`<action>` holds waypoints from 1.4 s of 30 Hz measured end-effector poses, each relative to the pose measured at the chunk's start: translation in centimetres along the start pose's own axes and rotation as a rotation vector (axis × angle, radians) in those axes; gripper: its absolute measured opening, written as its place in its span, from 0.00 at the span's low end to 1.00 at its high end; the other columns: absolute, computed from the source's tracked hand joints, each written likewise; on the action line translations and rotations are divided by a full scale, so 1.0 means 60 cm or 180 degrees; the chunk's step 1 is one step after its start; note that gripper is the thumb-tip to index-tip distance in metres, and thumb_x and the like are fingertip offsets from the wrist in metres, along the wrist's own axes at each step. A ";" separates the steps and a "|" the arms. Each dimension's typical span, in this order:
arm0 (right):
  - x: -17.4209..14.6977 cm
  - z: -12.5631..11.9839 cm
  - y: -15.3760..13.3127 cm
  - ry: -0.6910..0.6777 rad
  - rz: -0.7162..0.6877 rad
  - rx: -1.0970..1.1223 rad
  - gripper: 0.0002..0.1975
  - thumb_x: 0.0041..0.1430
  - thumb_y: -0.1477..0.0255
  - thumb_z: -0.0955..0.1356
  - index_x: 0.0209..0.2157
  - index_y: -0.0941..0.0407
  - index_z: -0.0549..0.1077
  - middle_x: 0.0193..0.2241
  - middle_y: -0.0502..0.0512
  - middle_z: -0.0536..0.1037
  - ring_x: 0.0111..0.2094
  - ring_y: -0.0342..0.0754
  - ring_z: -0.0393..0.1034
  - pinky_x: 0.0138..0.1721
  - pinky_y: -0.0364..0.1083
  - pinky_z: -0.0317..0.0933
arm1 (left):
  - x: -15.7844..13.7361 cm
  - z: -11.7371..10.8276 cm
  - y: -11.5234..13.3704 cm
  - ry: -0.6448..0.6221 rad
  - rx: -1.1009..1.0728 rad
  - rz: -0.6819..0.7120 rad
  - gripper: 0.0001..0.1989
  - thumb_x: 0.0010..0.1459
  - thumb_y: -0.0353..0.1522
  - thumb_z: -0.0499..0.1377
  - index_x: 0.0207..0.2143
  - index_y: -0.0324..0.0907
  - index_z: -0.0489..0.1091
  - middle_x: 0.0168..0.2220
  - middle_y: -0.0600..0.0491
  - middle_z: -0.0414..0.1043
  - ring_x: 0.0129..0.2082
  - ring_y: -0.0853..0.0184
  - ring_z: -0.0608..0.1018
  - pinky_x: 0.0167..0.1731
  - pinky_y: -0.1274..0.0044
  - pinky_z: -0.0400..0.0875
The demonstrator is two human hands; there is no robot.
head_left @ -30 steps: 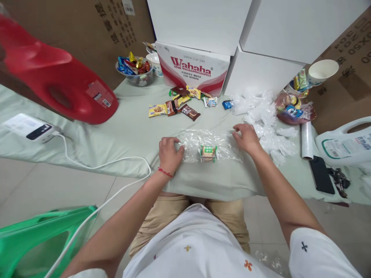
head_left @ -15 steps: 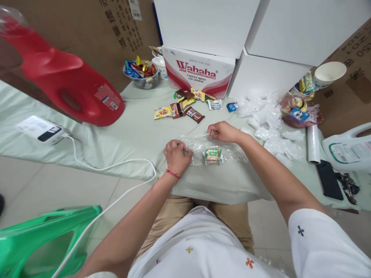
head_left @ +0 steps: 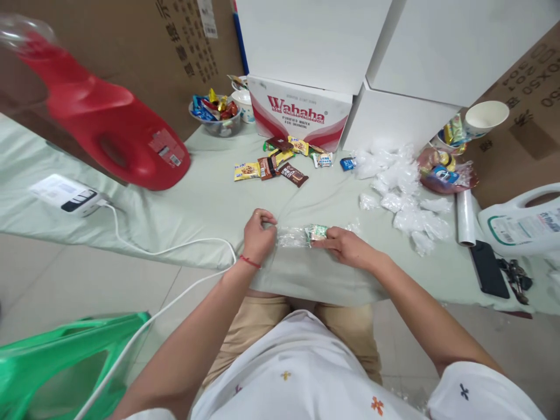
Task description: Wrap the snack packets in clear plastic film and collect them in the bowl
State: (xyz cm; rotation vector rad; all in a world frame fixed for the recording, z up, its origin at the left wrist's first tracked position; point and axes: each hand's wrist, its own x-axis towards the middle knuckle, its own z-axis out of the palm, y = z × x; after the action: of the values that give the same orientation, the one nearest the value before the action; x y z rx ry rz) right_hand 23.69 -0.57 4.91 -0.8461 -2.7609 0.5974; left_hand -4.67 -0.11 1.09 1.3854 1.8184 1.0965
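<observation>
A small green-labelled snack packet (head_left: 317, 233) lies near the table's front edge, with clear plastic film (head_left: 292, 237) bunched around it and stretching left. My right hand (head_left: 350, 245) grips the packet's right end through the film, thumb above and fingers along its lower side. At the film's left end is my left hand (head_left: 259, 233), its fingers curled and pinched on the film's edge. Several wrapped snacks (head_left: 282, 163) in yellow and brown lie farther back. To the right is a heap of crumpled clear plastic bundles (head_left: 396, 181).
A red jug (head_left: 118, 128) and a white power bank (head_left: 65, 195) with a cable stand left. A candy bowl (head_left: 219, 116) and a Wahaha box (head_left: 301, 114) are behind. At right lie a film roll (head_left: 465, 219), a phone (head_left: 489, 268), keys (head_left: 516, 280) and a white jug (head_left: 522, 221).
My right hand has come down and toward me from the film's far edge onto the packet. The film, spread flat before, is now gathered into a narrow strip around it.
</observation>
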 end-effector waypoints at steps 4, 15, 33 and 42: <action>0.007 0.002 0.005 0.0091 -0.0034 0.0098 0.23 0.67 0.81 0.62 0.56 0.51 0.79 0.30 0.53 0.66 0.33 0.48 0.60 0.35 0.44 0.57 | 0.003 -0.011 0.014 0.0009 0.0258 -0.0320 0.13 0.60 0.37 0.53 0.44 0.43 0.71 0.42 0.46 0.76 0.46 0.56 0.75 0.47 0.65 0.69; 0.029 0.027 0.010 0.0302 0.0042 0.0300 0.19 0.68 0.80 0.63 0.51 0.52 0.81 0.31 0.53 0.67 0.34 0.48 0.61 0.38 0.44 0.58 | -0.041 0.025 0.104 -0.0987 0.0365 0.0085 0.08 0.55 0.38 0.59 0.29 0.43 0.71 0.24 0.55 0.70 0.27 0.66 0.72 0.31 0.76 0.66; -0.011 -0.009 0.063 0.0612 0.2424 0.0294 0.20 0.58 0.60 0.74 0.49 0.55 0.78 0.38 0.59 0.76 0.46 0.58 0.65 0.49 0.51 0.58 | -0.067 0.093 0.133 -0.0308 0.1647 -0.0055 0.29 0.52 0.46 0.67 0.54 0.43 0.73 0.56 0.40 0.69 0.60 0.45 0.68 0.57 0.59 0.66; -0.024 0.005 0.011 0.0917 0.2449 0.0570 0.04 0.59 0.69 0.69 0.32 0.54 0.72 0.29 0.51 0.73 0.31 0.47 0.63 0.35 0.44 0.55 | -0.100 0.126 0.144 -0.0275 0.1311 0.0364 0.15 0.55 0.36 0.65 0.42 0.45 0.65 0.42 0.50 0.69 0.43 0.60 0.75 0.42 0.71 0.70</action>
State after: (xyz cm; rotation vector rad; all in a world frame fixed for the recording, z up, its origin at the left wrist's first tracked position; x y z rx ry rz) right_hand 25.11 -0.98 4.25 -1.7881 -2.0287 0.7429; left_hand 7.36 -2.97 4.91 1.7605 1.9954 0.7239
